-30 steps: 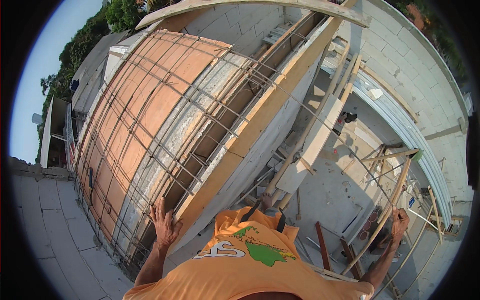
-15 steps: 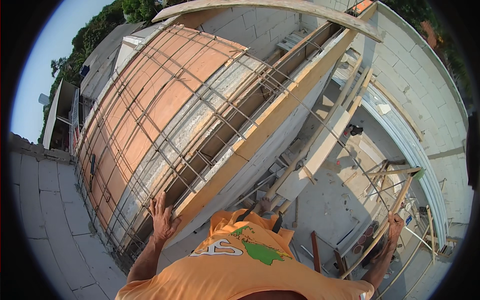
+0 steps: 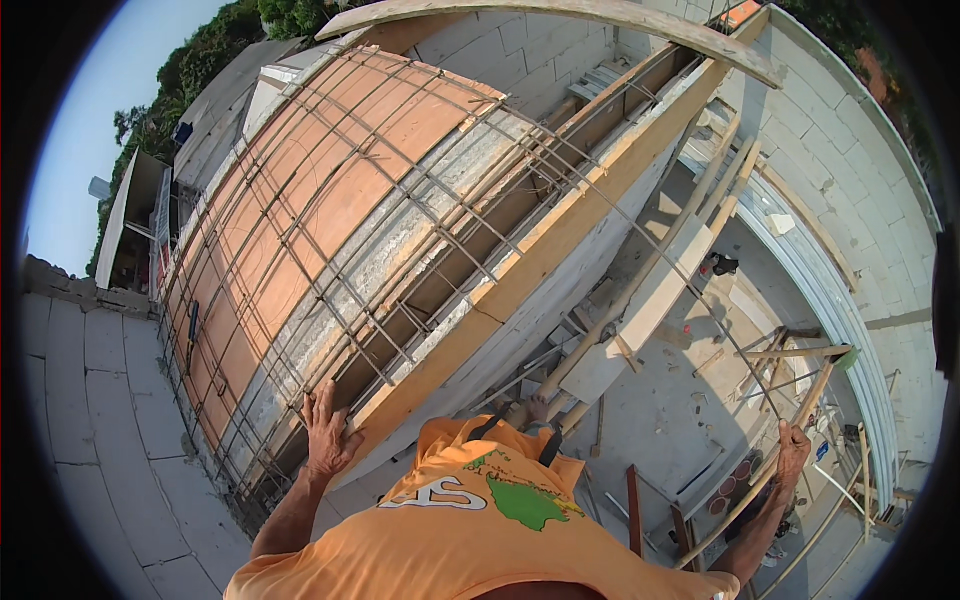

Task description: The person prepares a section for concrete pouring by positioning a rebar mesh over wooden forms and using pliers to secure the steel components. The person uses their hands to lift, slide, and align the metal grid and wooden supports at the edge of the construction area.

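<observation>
My right hand (image 3: 794,449) is closed round the near end of a long thin steel rod (image 3: 690,280). The rod slants up and away to the left, its far part crossing the wooden formwork. My left hand (image 3: 327,432) rests on the near end of the formwork channel, fingers stretched out and thumb apart against the plank's edge. That yellowish plank (image 3: 480,315) runs along the channel (image 3: 405,330), which has rebar inside. To the left, a grid of steel bars (image 3: 290,235) lies over reddish plywood sheets (image 3: 330,150).
A dark-handled tool (image 3: 192,325) lies on the grid's left side. A bent board (image 3: 560,12) spans the far end. Below on the right are a plank walkway (image 3: 640,320), bamboo poles (image 3: 815,390) and a concrete floor (image 3: 640,430). Block walls (image 3: 830,150) stand around.
The view has shifted slightly, so the formwork and grid sit a little farther right. Both hands keep about the same places, the right one still on the rod.
</observation>
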Tool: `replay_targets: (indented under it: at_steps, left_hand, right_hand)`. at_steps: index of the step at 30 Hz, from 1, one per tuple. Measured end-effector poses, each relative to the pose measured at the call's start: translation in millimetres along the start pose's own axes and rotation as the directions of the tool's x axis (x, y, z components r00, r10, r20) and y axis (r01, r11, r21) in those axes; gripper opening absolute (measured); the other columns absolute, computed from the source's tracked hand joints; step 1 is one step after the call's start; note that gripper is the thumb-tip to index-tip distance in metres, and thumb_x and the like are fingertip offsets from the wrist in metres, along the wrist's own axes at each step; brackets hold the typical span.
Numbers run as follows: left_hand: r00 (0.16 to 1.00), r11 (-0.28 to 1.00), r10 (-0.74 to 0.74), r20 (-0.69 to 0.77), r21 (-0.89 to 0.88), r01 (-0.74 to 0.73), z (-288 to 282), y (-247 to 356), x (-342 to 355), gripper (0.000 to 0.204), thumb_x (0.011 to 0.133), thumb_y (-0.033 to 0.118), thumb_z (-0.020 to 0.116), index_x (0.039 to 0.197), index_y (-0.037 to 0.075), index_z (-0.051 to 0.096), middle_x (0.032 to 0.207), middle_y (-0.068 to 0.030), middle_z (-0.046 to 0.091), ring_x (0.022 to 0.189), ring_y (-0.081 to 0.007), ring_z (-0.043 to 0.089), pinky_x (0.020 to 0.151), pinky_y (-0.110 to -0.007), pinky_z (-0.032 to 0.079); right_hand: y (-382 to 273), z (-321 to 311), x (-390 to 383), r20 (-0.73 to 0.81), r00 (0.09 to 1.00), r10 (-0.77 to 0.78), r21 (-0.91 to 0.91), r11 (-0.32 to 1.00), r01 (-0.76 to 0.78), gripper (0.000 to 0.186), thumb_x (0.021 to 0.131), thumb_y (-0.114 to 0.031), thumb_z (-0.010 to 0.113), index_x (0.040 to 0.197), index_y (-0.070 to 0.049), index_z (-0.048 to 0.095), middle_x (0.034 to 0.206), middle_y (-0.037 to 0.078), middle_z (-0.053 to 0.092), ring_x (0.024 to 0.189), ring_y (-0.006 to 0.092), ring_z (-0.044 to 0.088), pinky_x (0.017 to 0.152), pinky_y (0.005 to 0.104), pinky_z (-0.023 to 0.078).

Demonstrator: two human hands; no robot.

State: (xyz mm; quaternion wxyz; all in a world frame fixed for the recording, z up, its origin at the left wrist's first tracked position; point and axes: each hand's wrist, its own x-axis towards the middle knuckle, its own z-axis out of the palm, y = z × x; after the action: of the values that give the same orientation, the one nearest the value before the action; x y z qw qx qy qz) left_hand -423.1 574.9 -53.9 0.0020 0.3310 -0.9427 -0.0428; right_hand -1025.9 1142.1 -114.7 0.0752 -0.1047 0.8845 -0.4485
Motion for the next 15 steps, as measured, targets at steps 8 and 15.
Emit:
replay_targets:
  at_steps: [8, 15]
  left_hand:
    - [1.0, 1.0, -0.016, -0.008, -0.024, 0.016, -1.2, -1.6, -0.3, 0.049, 0.076, 0.038, 0.071, 0.107, 0.003, 0.058, 0.152, -0.0254, 0.026, 0.139, -0.0405, 0.028, 0.115, -0.058, 0.007]
    - [0.999, 0.999, -0.038, 0.017, -0.01, 0.038, -2.2, -1.1, -4.0, 0.048, 0.072, 0.034, 0.074, 0.106, 0.003, 0.059, 0.151, -0.0233, 0.029, 0.139, -0.0399, 0.029, 0.115, -0.059, 0.008]
  right_hand:
    - [3.2, 52.9, 32.8, 0.076, 0.997, 0.005, -0.076, 0.997, 0.001, 0.056, 0.088, -0.031, 0.071, 0.058, -0.011, 0.028, 0.056, -0.006, 0.026, 0.057, 0.0084, 0.022, 0.053, 0.0302, 0.018]
    - [-12.6, 82.4, 41.9, 0.069, 0.997, 0.025, -0.103, 0.995, -0.018, 0.055, 0.089, -0.04, 0.066, 0.054, -0.004, 0.043, 0.05, 0.0, 0.037, 0.052, 0.0109, 0.03, 0.051, 0.0306, 0.024]
